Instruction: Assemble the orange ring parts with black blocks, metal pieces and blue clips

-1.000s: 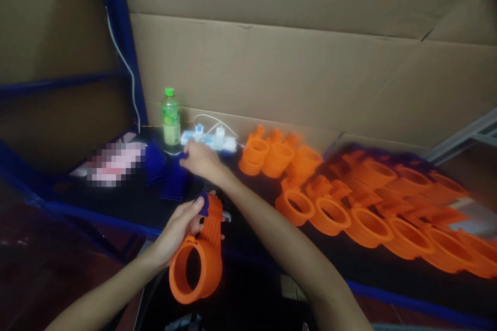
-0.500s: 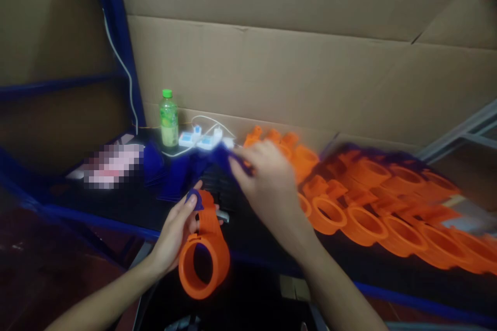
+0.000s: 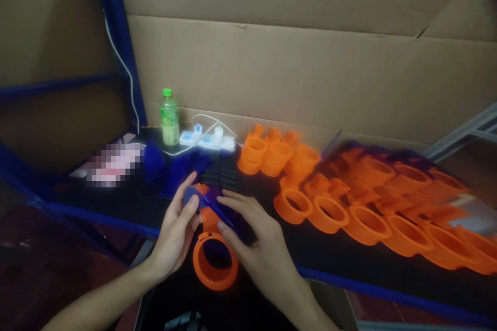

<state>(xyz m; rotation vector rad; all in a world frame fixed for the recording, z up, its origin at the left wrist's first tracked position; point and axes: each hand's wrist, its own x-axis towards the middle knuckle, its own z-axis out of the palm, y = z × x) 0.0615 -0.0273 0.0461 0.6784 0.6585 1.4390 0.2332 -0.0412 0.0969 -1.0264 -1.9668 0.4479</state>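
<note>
My left hand (image 3: 174, 232) is closed around the top of an orange plastic tape dispenser (image 3: 209, 221), thumb pressed on a small blue piece (image 3: 191, 195) at its end. The dispenser's round ring hangs down toward me. A dark blue plastic plate (image 3: 221, 207) lies against the right side of the dispenser. Curled over this plate is my right hand (image 3: 267, 243), its thumb and fingers gripping the plate's edge beside the orange part. Whether the plate is seated on the dispenser, I cannot tell.
Several orange dispensers (image 3: 330, 214) stand in rows on the black tabletop to the right. Dark blue plates (image 3: 174, 178) and black pieces (image 3: 221, 176) lie behind my hands. A green-capped bottle (image 3: 169, 119) and a white power strip (image 3: 207, 139) stand near the cardboard wall (image 3: 272, 72).
My right hand has come down and toward me with the blue plate, from above the black pieces to the dispenser's side. The dispenser has shifted slightly right in my left hand.
</note>
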